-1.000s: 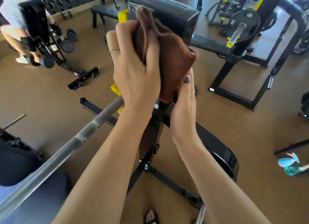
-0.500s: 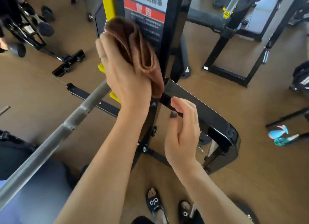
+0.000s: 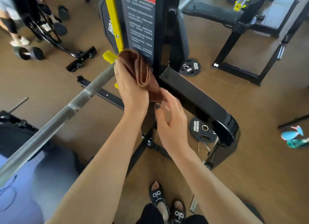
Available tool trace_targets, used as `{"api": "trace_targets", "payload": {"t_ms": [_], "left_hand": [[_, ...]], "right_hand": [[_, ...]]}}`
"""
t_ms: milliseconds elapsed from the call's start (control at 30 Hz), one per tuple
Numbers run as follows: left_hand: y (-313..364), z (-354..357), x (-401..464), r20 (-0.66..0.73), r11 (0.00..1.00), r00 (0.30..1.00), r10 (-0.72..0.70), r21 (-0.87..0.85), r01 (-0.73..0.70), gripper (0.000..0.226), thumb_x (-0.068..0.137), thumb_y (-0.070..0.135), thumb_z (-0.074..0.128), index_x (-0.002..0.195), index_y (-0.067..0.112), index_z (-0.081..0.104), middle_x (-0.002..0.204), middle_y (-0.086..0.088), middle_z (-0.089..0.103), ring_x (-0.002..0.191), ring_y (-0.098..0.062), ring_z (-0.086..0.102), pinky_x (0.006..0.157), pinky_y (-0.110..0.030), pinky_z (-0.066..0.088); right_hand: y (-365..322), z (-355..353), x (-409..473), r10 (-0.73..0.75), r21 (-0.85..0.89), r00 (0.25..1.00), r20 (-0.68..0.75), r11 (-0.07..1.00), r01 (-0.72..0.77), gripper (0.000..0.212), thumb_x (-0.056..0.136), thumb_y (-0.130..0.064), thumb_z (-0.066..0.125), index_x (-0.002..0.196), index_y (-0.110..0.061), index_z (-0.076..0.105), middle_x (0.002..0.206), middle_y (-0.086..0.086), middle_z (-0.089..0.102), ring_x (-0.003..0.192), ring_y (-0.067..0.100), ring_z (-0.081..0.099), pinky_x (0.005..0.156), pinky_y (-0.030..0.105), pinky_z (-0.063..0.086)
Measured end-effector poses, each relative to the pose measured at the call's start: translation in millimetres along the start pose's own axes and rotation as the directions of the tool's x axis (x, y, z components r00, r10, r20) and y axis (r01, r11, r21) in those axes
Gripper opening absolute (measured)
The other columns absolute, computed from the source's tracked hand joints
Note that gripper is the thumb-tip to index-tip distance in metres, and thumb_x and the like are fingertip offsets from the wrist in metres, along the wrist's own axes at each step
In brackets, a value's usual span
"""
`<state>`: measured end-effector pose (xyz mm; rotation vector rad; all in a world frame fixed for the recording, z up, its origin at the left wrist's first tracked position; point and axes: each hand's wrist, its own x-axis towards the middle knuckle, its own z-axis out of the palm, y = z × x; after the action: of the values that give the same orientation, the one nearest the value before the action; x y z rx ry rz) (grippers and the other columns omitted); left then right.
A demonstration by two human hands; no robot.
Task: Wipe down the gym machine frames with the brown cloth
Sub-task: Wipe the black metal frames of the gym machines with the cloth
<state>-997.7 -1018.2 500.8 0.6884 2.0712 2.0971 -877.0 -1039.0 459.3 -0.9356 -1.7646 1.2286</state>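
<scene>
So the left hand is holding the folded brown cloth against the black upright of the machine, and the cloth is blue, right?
Not quite: the cloth is brown, not blue. The head view shows the left hand holding it folded against the black upright of the machine, with the right hand touching its lower end.
</scene>
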Motion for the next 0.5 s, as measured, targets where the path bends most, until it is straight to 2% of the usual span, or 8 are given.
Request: {"api": "trace_targets", "payload": {"t_ms": [100,200,233,300,333,367,433,500], "left_hand": [[19.5,-2.2,9.4,0.086,0.978,0.980,0.181,0.090,-0.189,0.026,0.103,0.020,0.050,0.096,0.042,0.037,0.104,0.012,0.050,0.093,0.007,0.051,0.083,-0.006,0.038],[18.3,-6.6,19.3,0.170,0.967,0.965,0.200,0.126,-0.222,0.029,0.103,0.023,0.051,0.099,0.046,0.033,0.107,0.019,0.040,0.101,0.016,0.046,0.087,-0.004,0.035],[8.7,-8.2,23.5,0.198,0.964,0.959,0.203,0.133,-0.231,0.024,0.102,0.029,0.050,0.100,0.046,0.033,0.109,0.022,0.037,0.106,0.012,0.046,0.092,-0.009,0.037],[-13.2,-11.6,28.1,0.242,0.971,0.958,0.156,0.140,-0.193,0.012,0.098,0.043,0.046,0.103,0.041,0.035,0.111,0.015,0.037,0.113,-0.008,0.046,0.102,-0.033,0.041],[-20.8,-13.2,28.9,0.257,0.969,0.956,0.140,0.165,-0.186,0.017,0.096,0.046,0.044,0.105,0.036,0.035,0.113,0.010,0.037,0.115,-0.016,0.044,0.104,-0.042,0.039],[-28.2,-14.5,29.6,0.266,0.968,0.957,0.119,0.183,-0.171,0.023,0.094,0.048,0.043,0.108,0.031,0.034,0.115,0.007,0.036,0.116,-0.016,0.041,0.106,-0.044,0.035],[-46.1,-21.2,30.0,0.286,0.973,0.956,0.069,0.192,-0.128,0.030,0.093,0.050,0.039,0.115,0.031,0.030,0.120,0.012,0.031,0.119,-0.004,0.029,0.110,-0.038,0.025],[-65.7,-27.0,29.9,0.308,0.972,0.950,0.058,0.200,-0.124,0.039,0.095,0.052,0.037,0.127,0.031,0.026,0.129,0.010,0.026,0.124,-0.001,0.020,0.116,-0.035,0.017]], "right_hand": [[-15.2,10.3,7.2,-0.048,0.037,0.999,-0.016,0.998,0.048,0.044,0.103,-0.017,0.058,0.146,-0.023,0.051,0.140,-0.009,0.057,0.127,-0.002,0.051,0.108,0.011,0.039],[-19.8,23.6,19.0,-0.039,0.025,0.994,-0.105,0.999,0.042,0.035,0.102,-0.022,0.061,0.137,-0.020,0.057,0.129,-0.007,0.060,0.117,0.005,0.056,0.103,0.019,0.047],[-18.4,28.6,21.4,-0.038,0.004,0.990,-0.135,0.999,0.039,0.031,0.102,-0.023,0.062,0.132,-0.019,0.059,0.125,-0.006,0.061,0.113,0.005,0.057,0.099,0.017,0.049],[-12.6,39.2,24.0,-0.017,-0.002,0.983,-0.181,1.000,0.017,0.023,0.102,-0.019,0.062,0.124,-0.013,0.063,0.115,-0.004,0.066,0.104,0.005,0.060,0.091,0.016,0.051],[-8.1,44.1,25.2,0.003,0.002,0.979,-0.205,1.000,-0.003,0.018,0.103,-0.017,0.061,0.119,-0.012,0.064,0.110,-0.004,0.067,0.099,0.006,0.062,0.088,0.019,0.054],[-3.5,48.7,26.6,0.016,-0.013,0.971,-0.240,1.000,-0.020,0.013,0.104,-0.017,0.059,0.115,-0.013,0.064,0.105,-0.004,0.069,0.095,0.008,0.064,0.084,0.025,0.056],[4.5,56.1,26.0,0.036,-0.071,0.943,-0.330,0.996,-0.063,0.005,0.105,-0.018,0.056,0.105,-0.017,0.061,0.092,-0.009,0.068,0.085,0.010,0.065,0.076,0.034,0.057],[8.4,61.8,24.6,0.062,-0.087,0.916,-0.396,0.991,-0.105,0.005,0.104,-0.019,0.056,0.103,-0.023,0.058,0.088,-0.017,0.065,0.082,0.003,0.066,0.070,0.023,0.055]]}}
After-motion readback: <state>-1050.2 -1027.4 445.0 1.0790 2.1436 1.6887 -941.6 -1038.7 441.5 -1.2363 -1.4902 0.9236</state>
